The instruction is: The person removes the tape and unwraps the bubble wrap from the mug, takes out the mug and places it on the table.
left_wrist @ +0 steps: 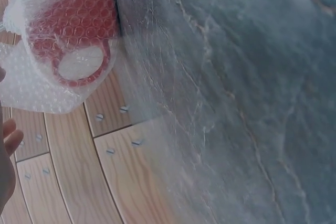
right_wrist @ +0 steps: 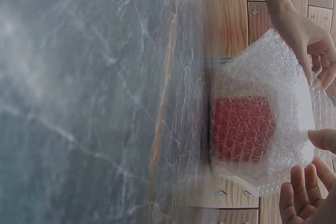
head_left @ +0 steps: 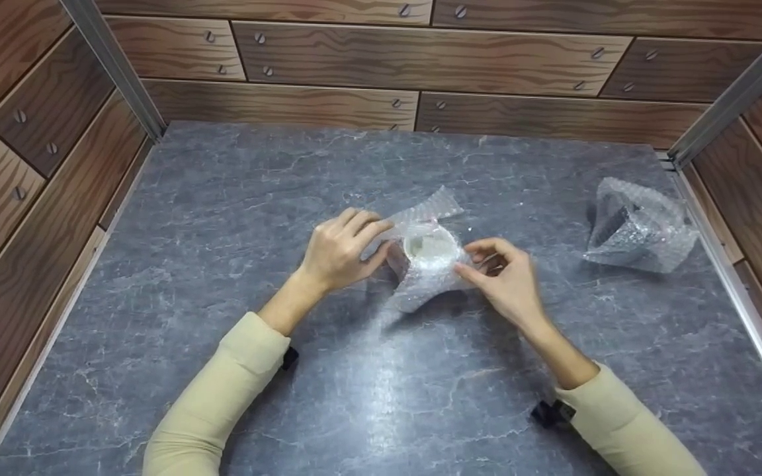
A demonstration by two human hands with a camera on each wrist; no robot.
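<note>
A red mug (left_wrist: 79, 11) with a white inside stands upright in bubble wrap (head_left: 414, 291) near the middle of the table. Its ring handle (left_wrist: 105, 59) shows through the plastic in the left wrist view. My left hand (head_left: 348, 248) pinches the wrap at the mug's left, thumb and index finger at the rim. On the other side, my right hand (head_left: 510, 281) holds the wrap's edge between thumb and fingers. A loose flap (head_left: 444, 201) of the wrap sticks out behind the mug.
Another bubble-wrapped bundle (head_left: 645, 228) lies at the table's right edge, with something dark inside. The grey marbled table (head_left: 255, 410) is bounded by wood-patterned walls (head_left: 328, 56) and metal corner posts (head_left: 120, 66).
</note>
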